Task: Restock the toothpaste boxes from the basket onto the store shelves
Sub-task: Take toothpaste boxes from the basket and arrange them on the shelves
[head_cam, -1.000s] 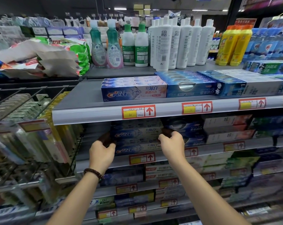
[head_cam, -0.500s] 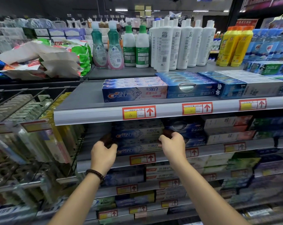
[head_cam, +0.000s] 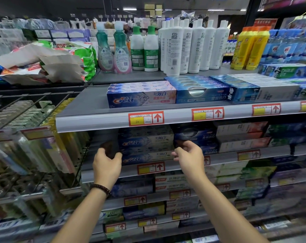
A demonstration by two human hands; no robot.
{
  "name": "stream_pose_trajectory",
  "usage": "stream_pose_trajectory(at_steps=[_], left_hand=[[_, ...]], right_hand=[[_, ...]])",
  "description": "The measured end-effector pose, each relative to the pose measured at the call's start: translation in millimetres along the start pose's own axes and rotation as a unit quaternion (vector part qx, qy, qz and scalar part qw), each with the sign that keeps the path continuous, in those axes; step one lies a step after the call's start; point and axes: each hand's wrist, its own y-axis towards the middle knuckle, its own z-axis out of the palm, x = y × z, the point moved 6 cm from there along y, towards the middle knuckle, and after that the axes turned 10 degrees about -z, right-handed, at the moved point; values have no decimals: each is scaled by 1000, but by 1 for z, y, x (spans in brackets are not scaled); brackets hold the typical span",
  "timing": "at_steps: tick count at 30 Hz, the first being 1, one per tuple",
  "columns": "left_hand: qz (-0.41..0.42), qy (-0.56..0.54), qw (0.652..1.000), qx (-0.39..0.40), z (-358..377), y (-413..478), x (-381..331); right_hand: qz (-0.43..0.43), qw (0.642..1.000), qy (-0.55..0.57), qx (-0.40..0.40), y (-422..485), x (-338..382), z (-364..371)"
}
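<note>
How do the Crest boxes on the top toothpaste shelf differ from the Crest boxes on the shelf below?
Upper Crest boxes lie one layer high, brightly lit, untouched. Lower Crest boxes are stacked several high, shadowed, with left hand and right hand gripping their ends. Both face logo outward.

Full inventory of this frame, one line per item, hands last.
Crest boxes: a few, blue-pink, upper toothpaste shelf, left.
Blue boxes: several, right of them.
Crest stack: roughly three layers, blue, shelf below.
White bottles: several, top deck.
Green-capped bottles: two, white, left of those.
Teal bottles: two, further left.
Yellow bottles: several, far right.
Price tags: red-yellow, shelf edges.
Left hand: grips stack's left end.
Right hand: grips its right end.
</note>
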Motion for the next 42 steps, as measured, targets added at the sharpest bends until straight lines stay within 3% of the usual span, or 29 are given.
stream_pose_trajectory(at_steps=[6,12,28,42], left_hand=[[77,-80,994,-8,-5,-28,-11],[87,-145,980,102,19,-64,-15],[62,-68,930,356,87,-132,-7],[81,-23,864,496,132,-209,25]], right_hand=[[7,999,36,-5,-10,-7,-17],[1,1000,27,9,-29,-14,-37],[30,997,-10,-70,-104,-17,-96],[75,975,-27,-206,-210,-48,-156]])
